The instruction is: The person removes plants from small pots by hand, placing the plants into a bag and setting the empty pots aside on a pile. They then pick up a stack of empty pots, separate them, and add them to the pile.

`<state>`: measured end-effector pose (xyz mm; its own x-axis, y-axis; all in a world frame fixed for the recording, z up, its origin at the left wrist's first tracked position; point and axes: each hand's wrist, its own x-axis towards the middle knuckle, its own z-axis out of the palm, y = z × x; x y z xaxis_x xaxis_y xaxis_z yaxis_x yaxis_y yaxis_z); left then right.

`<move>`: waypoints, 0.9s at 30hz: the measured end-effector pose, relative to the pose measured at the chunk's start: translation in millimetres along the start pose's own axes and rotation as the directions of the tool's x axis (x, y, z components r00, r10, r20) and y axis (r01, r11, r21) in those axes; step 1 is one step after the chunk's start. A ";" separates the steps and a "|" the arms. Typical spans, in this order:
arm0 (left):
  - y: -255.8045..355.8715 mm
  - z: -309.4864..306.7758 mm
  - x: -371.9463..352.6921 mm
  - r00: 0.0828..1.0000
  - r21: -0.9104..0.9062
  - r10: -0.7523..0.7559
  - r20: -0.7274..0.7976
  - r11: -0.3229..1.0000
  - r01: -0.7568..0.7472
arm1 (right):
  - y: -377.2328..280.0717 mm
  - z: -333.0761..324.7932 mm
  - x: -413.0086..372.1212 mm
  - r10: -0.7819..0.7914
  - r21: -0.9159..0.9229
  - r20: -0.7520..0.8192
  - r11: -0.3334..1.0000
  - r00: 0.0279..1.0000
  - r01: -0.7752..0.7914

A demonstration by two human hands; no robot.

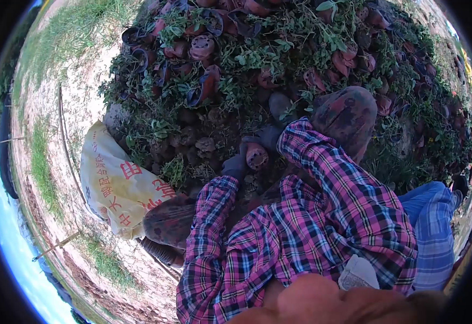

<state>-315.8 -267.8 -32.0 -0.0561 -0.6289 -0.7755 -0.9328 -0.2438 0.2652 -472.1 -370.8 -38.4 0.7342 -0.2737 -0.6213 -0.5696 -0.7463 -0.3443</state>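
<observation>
Between my two gloved hands is a small reddish-brown plastic plant pot (256, 157), its holed bottom facing up toward me. My left hand (235, 166), in a dark grey glove, closes on the pot's left side. My right hand (270, 138), gloved the same way, is closed against the pot's upper right edge, its fingers partly hidden. Below and left of the hands lie dark soil clods (205, 144). Whatever is inside the pot cannot be seen.
A heap of discarded pots (202, 47) tangled with green weeds (252, 54) fills the ground ahead. A printed yellow-white sack (114, 181) lies by my left knee. At my right is a person in a blue checked garment (433, 237). Pale dirt (85, 108) stretches on the left.
</observation>
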 end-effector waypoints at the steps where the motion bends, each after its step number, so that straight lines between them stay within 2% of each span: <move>1: -0.5 -1.7 -2.4 0.999 -0.024 0.027 -0.030 0.999 -0.027 | -2.8 -1.1 24.7 0.066 0.093 0.013 0.993 0.998 -0.067; 2: -0.6 -4.4 -3.5 0.999 -0.079 0.031 -0.007 0.996 -0.031 | 1.3 0.4 38.8 0.038 -0.075 0.069 0.997 0.997 -0.033; 3: 0.6 -10.9 -7.6 0.999 -0.134 0.037 0.019 0.990 -0.034 | -16.3 -48.4 25.9 0.021 -0.236 0.133 0.972 0.991 0.011; 4: 2.5 -19.0 -15.0 0.998 -0.185 0.043 0.048 0.982 -0.033 | -23.0 -73.9 30.9 0.016 -0.210 0.037 0.978 0.999 -0.008; 5: 3.1 -24.4 -21.9 0.997 -0.161 0.073 -0.005 0.984 -0.073 | -24.4 -93.8 42.4 0.011 -0.181 -0.062 0.983 0.998 -0.022; 6: -6.7 -23.0 -20.0 0.993 -0.212 0.097 -0.061 0.971 -0.108 | -27.3 -109.7 55.9 -0.011 -0.139 -0.217 0.990 0.976 -0.020; 8: -30.7 -17.8 -11.8 0.975 -0.313 0.127 -0.180 0.933 -0.180 | -34.6 -132.5 71.2 -0.057 -0.113 -0.484 0.994 0.873 0.002; 9: -17.8 -39.0 -26.5 0.986 -0.263 0.029 -0.165 0.962 -0.072 | -38.5 -140.3 75.1 -0.085 -0.127 -0.592 0.992 0.801 0.011; 10: -22.3 -37.6 -26.7 0.958 -0.362 -0.006 -0.288 0.927 -0.103 | -42.2 -148.2 78.7 -0.110 -0.139 -0.691 0.990 0.714 0.017; 12: -37.2 -31.4 -13.2 0.847 -0.514 -0.097 -0.523 0.828 -0.222 | -38.3 -148.2 107.9 0.008 -0.181 -0.622 0.971 0.783 -0.154; 13: -57.5 -14.0 12.2 0.712 -0.533 -0.032 -0.702 0.686 -0.495 | -34.1 -149.6 120.8 0.070 -0.209 -0.588 0.949 0.806 -0.235; 15: -37.9 -60.4 -22.1 0.873 -0.897 -0.233 -0.429 0.223 -0.381 | -27.0 -166.0 119.3 0.047 -0.143 -0.541 0.979 0.840 -0.147; 16: -29.2 -76.9 -39.8 0.934 -0.962 -0.264 -0.242 -0.057 -0.266 | -28.8 -169.8 109.6 0.034 -0.102 -0.508 0.990 0.861 -0.099; 17: -31.1 -82.5 -45.2 0.947 -0.926 -0.236 -0.218 -0.255 -0.277 | -30.0 -175.9 94.4 0.040 0.065 -0.504 0.998 0.863 -0.008; 18: -33.3 -85.2 -43.0 0.947 -0.885 -0.131 -0.292 -0.338 -0.319 | -26.3 -171.0 86.8 -0.008 0.167 -0.557 0.979 0.830 0.121; 20: -40.5 -88.5 -41.7 0.889 -0.785 0.058 -0.454 -0.497 -0.369 | -26.2 -150.0 74.8 -0.086 0.330 -0.666 0.857 0.741 0.396; 21: -46.6 -94.0 -35.5 0.951 -0.768 0.163 -0.262 -0.632 -0.103 | -34.2 -147.5 61.5 -0.104 0.420 -0.657 0.772 0.747 0.477; 23: -48.5 -95.9 -30.6 0.935 -0.740 0.049 -0.352 -0.626 -0.246 | -48.7 -144.6 29.5 -0.128 0.596 -0.634 0.547 0.762 0.588; 25: -44.2 -94.7 -40.6 0.880 -0.778 -0.083 -0.467 -0.435 -0.454 | -50.0 -158.4 2.4 -0.171 0.685 -0.415 0.587 0.894 0.430; 27: -39.6 -105.0 -56.4 0.745 -0.754 -0.162 -0.648 -0.004 -0.657 | -50.6 -173.9 -25.3 -0.213 0.748 -0.199 0.598 0.957 0.289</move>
<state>-238.3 -300.2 61.5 0.3399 -0.9068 -0.2494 0.3088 -0.1429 0.9404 -397.5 -431.6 117.2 0.8972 -0.2239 -0.3805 -0.4046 -0.0720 -0.9116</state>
